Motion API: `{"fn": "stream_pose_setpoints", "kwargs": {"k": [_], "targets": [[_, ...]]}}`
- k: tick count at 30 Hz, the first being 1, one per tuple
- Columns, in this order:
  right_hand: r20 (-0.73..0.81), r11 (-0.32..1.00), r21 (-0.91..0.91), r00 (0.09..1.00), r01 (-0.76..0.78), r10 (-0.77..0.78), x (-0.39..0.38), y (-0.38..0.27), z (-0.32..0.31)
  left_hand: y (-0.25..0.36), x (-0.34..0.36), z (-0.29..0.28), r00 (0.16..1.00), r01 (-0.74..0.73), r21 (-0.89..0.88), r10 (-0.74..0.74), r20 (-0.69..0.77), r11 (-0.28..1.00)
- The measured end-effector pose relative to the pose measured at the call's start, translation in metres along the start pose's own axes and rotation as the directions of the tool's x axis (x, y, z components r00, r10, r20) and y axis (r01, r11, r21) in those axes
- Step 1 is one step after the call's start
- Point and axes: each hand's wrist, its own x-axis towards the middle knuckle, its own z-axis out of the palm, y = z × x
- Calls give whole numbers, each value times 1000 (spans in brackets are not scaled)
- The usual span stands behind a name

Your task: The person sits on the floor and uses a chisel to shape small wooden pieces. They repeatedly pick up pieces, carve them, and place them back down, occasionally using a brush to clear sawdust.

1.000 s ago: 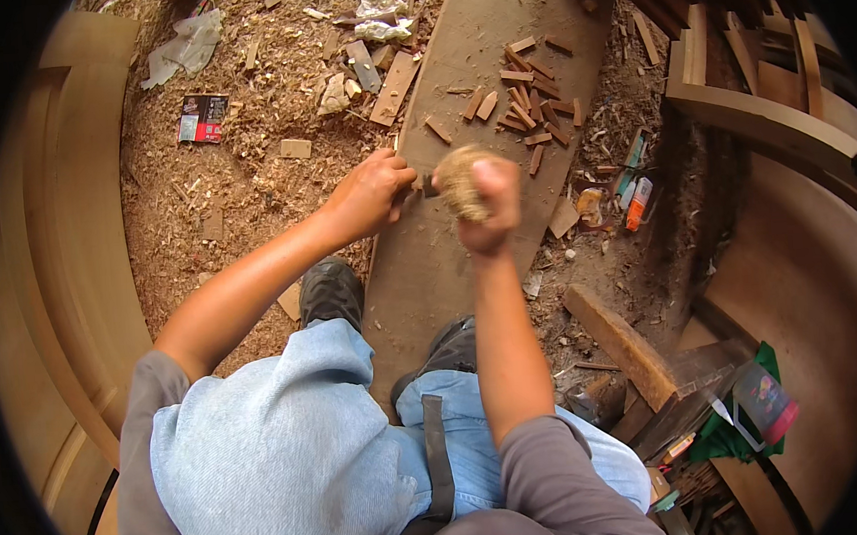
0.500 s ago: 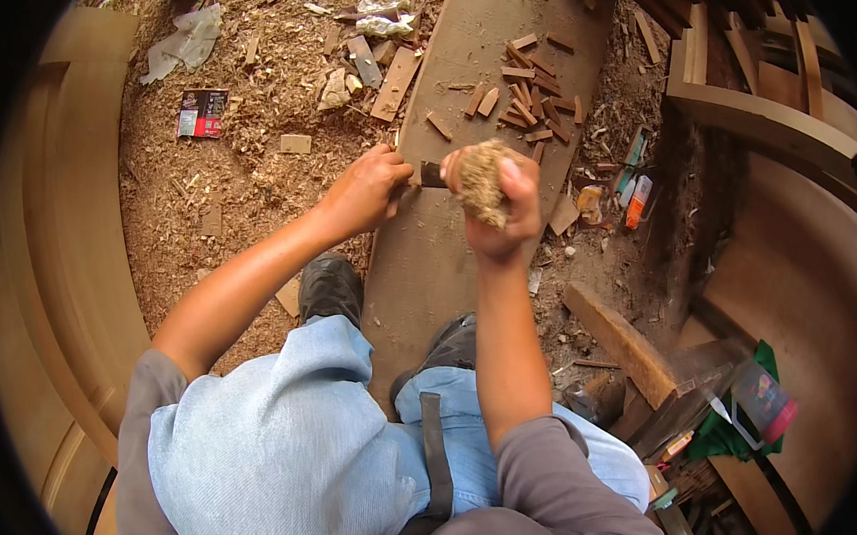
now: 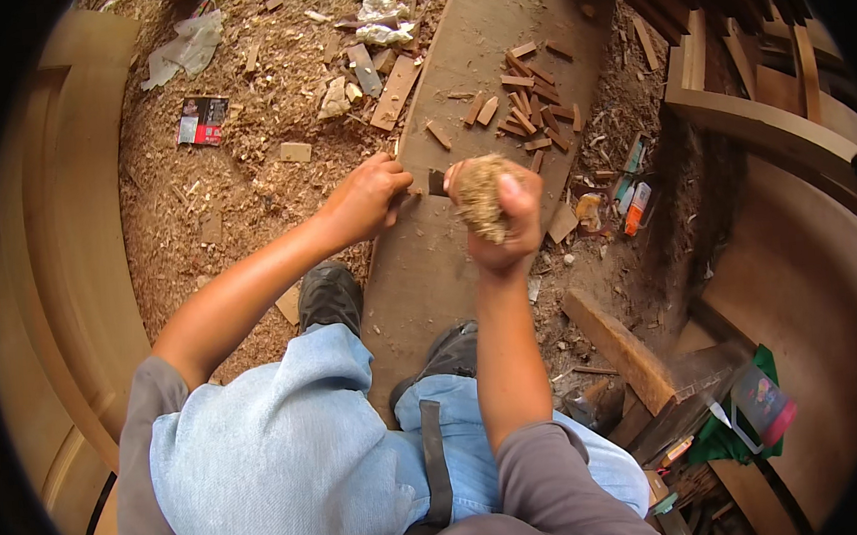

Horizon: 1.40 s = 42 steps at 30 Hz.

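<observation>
On a long wooden board (image 3: 418,258), my right hand (image 3: 500,229) is wrapped round a tool with a frayed, tan handle (image 3: 478,198); its dark flat blade (image 3: 436,183) points left toward my other hand. My left hand (image 3: 370,197) is closed at the board's left edge, fingertips pinched on what looks like a small wood piece (image 3: 412,192), mostly hidden. Several small wooden pegs (image 3: 534,104) lie loose on the board beyond the hands. My legs and shoes straddle the near end of the board.
Shavings and scraps (image 3: 209,202) cover the ground at left, with a printed packet (image 3: 202,120). A curved wooden panel (image 3: 83,240) stands at the left rim. At right are wooden frames (image 3: 752,105), an orange-white tube (image 3: 637,209), a timber block (image 3: 620,344) and a clear container (image 3: 761,404).
My right hand and its tool moved rightward from a second ago, shifting slightly down since half a second ago. My left hand has moved a little, staying closed at the board's edge.
</observation>
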Motion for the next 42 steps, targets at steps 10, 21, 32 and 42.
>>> {"fn": "stream_pose_setpoints", "kwargs": {"k": [10, 21, 32, 42], "targets": [[-61, 978, 189, 992, -94, 107, -3, 4, 1, -2, 1, 0, 999, -30, 21, 30, 10, 999], [-18, 985, 54, 986, -162, 163, 0, -5, 2, -1, 2, -1, 999, -2, 46, 0, 34, 999], [53, 946, 323, 998, 5, -23, 0, -7, 0, -2, 2, 0, 999, -34, 24, 34, 20, 999], [19, 984, 117, 991, -135, 134, 1, -10, 7, -9, -1, 4, 998, -62, 19, 62, -12, 998]]}}
